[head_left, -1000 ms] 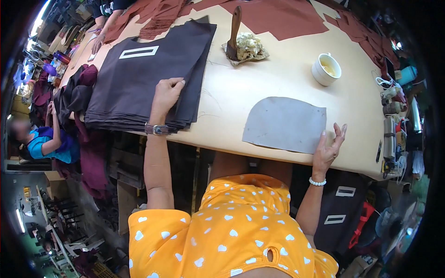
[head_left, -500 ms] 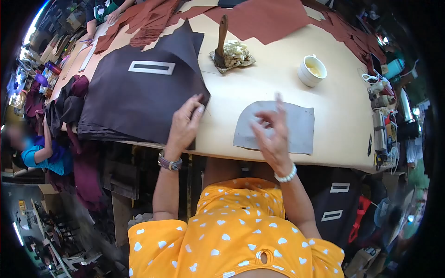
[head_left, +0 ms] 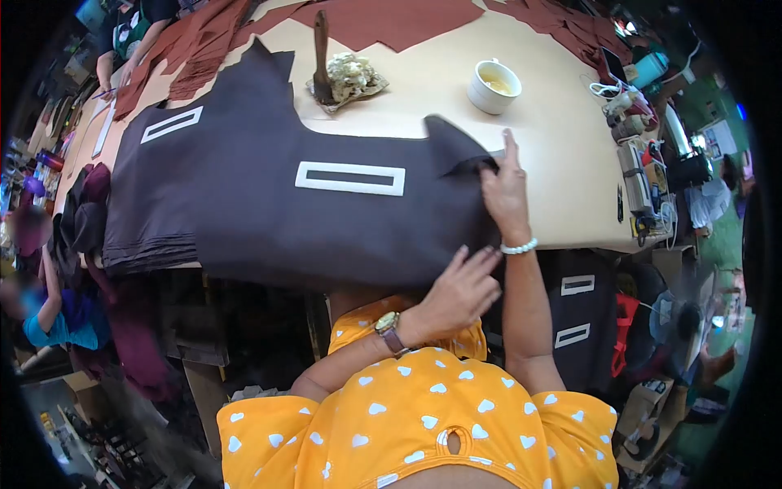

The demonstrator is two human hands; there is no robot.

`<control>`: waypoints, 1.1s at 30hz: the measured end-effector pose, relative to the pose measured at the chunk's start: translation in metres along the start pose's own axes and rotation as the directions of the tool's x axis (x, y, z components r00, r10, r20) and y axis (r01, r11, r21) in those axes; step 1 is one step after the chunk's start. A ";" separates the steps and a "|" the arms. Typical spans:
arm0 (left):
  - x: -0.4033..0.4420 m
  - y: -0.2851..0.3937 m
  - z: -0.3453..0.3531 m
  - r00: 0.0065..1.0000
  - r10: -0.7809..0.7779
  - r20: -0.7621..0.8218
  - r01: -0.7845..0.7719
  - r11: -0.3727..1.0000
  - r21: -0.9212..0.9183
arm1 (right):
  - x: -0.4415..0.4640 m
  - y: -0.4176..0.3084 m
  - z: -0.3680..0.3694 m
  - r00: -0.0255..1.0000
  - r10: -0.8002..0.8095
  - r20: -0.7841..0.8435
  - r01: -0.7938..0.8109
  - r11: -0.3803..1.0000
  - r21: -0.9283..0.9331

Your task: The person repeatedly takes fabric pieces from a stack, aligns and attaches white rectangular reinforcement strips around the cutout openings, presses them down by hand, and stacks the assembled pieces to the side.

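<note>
A dark brown sheet (head_left: 350, 232), like leather or cloth, with a white rectangular frame (head_left: 350, 178) on it, lies before me over the table's near edge. Its far right corner (head_left: 456, 145) curls up. At its right edge, my right hand (head_left: 508, 191) pinches the sheet, index finger pointing away. Near the sheet's front right corner is my left hand (head_left: 460, 297), fingers loosely bent and apart, seemingly holding nothing. To the left, more dark sheets (head_left: 151, 204) lie stacked, the top one also bearing a white frame (head_left: 172, 125). The grey shaped piece is almost wholly covered.
Farther back stand a wooden-handled brush (head_left: 322, 57) by a pale pasty heap (head_left: 354, 77) and a white cup (head_left: 494, 87) with yellowish contents. Reddish-brown sheets (head_left: 383, 20) lie along the far side. Tools and cords (head_left: 643, 179) line the right edge. Other people are at the left.
A dark sheet has come from the left stack to the right, over the grey piece. My left hand moved right and nearer; my right hand now meets the sheet's edge. The view shifted.
</note>
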State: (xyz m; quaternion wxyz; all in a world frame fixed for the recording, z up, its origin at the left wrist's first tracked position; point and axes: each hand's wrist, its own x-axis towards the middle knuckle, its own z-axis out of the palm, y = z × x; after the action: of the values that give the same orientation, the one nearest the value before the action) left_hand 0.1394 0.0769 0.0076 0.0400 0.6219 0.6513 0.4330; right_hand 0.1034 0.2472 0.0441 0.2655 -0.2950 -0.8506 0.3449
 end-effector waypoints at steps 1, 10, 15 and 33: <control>0.001 0.006 0.001 1.000 0.024 0.013 -0.024 0.999 -0.036 | 0.000 0.012 -0.011 0.999 -0.025 -0.024 0.025 0.999 0.027; 0.001 -0.030 -0.075 0.959 -0.227 -0.168 0.272 0.903 0.331 | 0.012 0.089 -0.083 0.999 -0.025 0.042 0.028 0.997 -0.066; -0.007 -0.057 -0.098 0.900 -0.411 -0.148 0.425 0.749 0.508 | 0.022 0.108 -0.096 0.998 -0.043 0.044 0.044 0.999 -0.016; -0.010 -0.068 -0.086 0.847 -0.514 -0.133 0.490 0.662 0.567 | 0.112 0.085 -0.070 0.886 -0.444 -0.133 0.325 0.799 -0.506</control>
State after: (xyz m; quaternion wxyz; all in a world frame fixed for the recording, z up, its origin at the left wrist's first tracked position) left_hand 0.0377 0.0343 0.0146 -0.0212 0.4080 0.8962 0.1730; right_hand 0.0991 0.4038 0.0525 0.3536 -0.2103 -0.9110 0.0276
